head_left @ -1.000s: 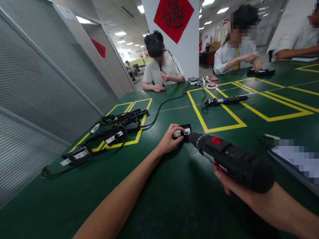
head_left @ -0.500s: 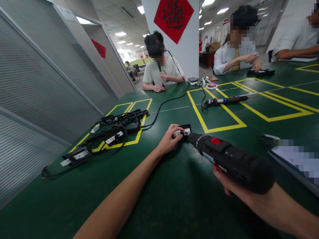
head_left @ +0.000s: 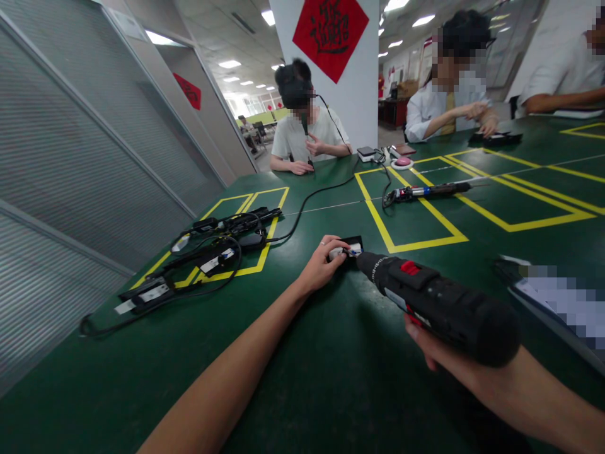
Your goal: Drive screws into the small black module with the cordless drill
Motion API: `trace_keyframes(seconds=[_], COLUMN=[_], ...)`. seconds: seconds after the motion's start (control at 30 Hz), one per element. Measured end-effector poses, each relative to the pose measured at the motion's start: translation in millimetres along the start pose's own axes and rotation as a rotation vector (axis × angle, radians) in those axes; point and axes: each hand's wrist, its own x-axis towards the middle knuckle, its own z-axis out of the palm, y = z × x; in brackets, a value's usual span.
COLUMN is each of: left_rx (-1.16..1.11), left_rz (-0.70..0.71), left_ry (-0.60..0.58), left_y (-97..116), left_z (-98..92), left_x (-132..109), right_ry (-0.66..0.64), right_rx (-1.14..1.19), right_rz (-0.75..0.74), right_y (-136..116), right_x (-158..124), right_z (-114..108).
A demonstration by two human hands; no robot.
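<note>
In my right hand [head_left: 435, 350] is a black cordless drill [head_left: 430, 296] with a red switch on top. Its chuck points away from me, down at a small black part with a white label [head_left: 355, 244] on the green table [head_left: 302, 372]. The chuck end meets the part in this view; whether the bit touches it I cannot tell. My left hand [head_left: 326, 260] is closed on the part's left side, with the fingertips beside the chuck. A ring shows on one finger. Most of the part is hidden under my left hand and behind the drill.
Black cabled devices [head_left: 222, 249] lie in a heap at the left. A soldering-iron-like tool [head_left: 432, 190] rests across yellow tape [head_left: 425, 244]. A phone-like slab [head_left: 562, 309] is at the right. A person [head_left: 307, 135] sits opposite, another person [head_left: 454, 113] farther right.
</note>
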Motion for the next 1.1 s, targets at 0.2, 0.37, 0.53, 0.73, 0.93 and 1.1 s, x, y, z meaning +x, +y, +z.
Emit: trace_keyframes(seconds=[0.2, 0.37, 0.53, 0.73, 0.93, 1.1], left_rx=[-0.003, -0.003, -0.008, -0.014, -0.013, -0.012], left_rz=[0.007, 0.003, 0.005, 0.005, -0.007, -0.008], left_ry=[0.013, 0.019, 0.024, 0.033, 0.037, 0.031], left_y=[-3.0, -1.8, -1.7, -3.9, -3.1, -1.9], left_z=[1.5, 1.6, 2.2, 3.0, 2.8, 2.6], left_x=[0.2, 0.2, 0.8, 1.4, 1.6, 1.5], right_ry=[0.020, 0.011, 0.033, 0.014, 0.019, 0.024], right_rx=[-0.021, -0.024, -0.019, 0.012, 0.016, 0.005], right_rz=[0.000, -0.006, 0.008, -0.006, -0.006, -0.005], right_y=[2.1, 2.6, 1.9, 0.0, -0.3, 2.2], right_x=[-0.3, -0.5, -1.0, -0.3, 0.1, -0.9], right_z=[0.4, 0.8, 0.8, 0.0, 0.2, 0.7])
